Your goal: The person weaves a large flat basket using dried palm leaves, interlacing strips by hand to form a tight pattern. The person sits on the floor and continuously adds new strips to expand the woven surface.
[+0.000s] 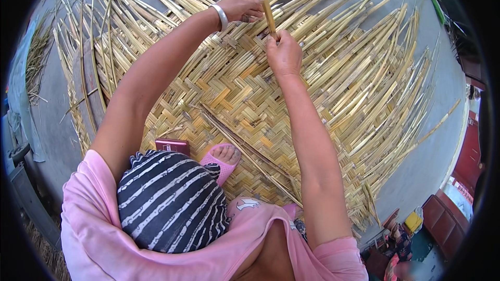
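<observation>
A large woven mat of flat yellow reed strips lies on the grey floor, with loose strip ends fanning out at its far and right edges. My left hand, a silver bangle on its wrist, grips a long reed strip near its upper part. My right hand pinches the same strip lower down, just above the weave. The strip stands tilted up from the mat between both hands.
A dark red phone lies on the mat beside my foot in a pink slipper. Loose reeds lie on the concrete at left. Dark red furniture and small objects stand at lower right.
</observation>
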`<state>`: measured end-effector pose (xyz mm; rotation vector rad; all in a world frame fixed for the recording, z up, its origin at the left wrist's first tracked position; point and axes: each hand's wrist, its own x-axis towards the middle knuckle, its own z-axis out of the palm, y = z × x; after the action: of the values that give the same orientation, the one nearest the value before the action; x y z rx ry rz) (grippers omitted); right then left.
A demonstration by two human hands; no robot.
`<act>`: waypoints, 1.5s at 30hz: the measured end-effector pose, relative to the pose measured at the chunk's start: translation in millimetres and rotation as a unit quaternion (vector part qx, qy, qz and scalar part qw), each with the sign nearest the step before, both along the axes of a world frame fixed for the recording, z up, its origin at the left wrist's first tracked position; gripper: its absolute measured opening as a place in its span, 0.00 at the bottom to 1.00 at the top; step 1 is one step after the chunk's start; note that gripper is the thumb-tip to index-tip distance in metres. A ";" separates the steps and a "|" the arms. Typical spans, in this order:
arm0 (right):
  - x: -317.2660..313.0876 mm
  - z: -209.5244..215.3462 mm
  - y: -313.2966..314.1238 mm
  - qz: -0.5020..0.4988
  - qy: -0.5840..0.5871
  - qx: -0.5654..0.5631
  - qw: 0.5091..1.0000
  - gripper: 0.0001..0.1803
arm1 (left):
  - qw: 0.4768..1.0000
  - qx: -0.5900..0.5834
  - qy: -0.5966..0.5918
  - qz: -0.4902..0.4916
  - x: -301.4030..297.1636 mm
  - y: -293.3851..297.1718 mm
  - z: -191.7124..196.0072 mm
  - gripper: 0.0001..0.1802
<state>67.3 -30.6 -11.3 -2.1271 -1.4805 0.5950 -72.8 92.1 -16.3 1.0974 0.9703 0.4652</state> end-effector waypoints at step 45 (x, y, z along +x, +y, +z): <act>18.6 -20.7 22.7 0.030 0.222 -0.106 0.969 0.16 | 0.984 0.070 0.091 0.137 16.9 -0.7 -34.1 0.09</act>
<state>85.9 -7.9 -32.0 -1.9308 -1.2744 1.2097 -55.9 91.4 -50.4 1.1517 1.2747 0.6726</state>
